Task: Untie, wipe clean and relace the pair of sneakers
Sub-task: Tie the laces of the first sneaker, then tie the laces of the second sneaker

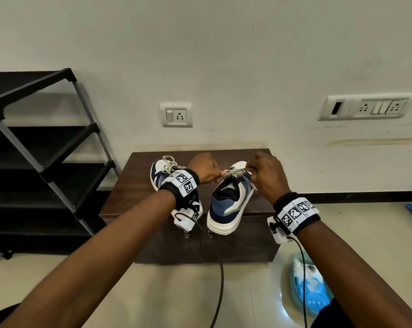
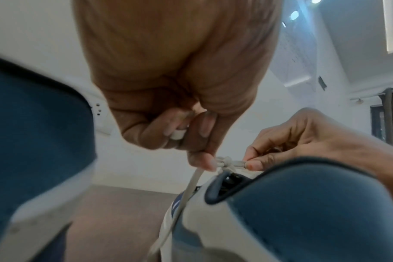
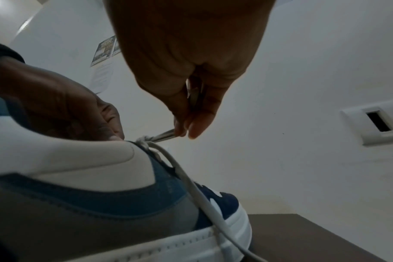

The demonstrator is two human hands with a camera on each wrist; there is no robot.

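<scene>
Two blue, grey and white sneakers stand on a dark brown cabinet. My left wrist partly hides the left sneaker. The right sneaker points toward the wall with its heel near me. Both hands work its off-white lace at the knot above the tongue. My left hand pinches the lace beside the knot, and a lace tip lies in its curled fingers. My right hand pinches the lace on the other side of the knot. A loose lace end hangs down the shoe's side.
A black shoe rack stands at the left against the wall. On the floor at the right sits a light blue basin with a cloth in it. Wall sockets are above the cabinet. A wrist-camera cable hangs down in front.
</scene>
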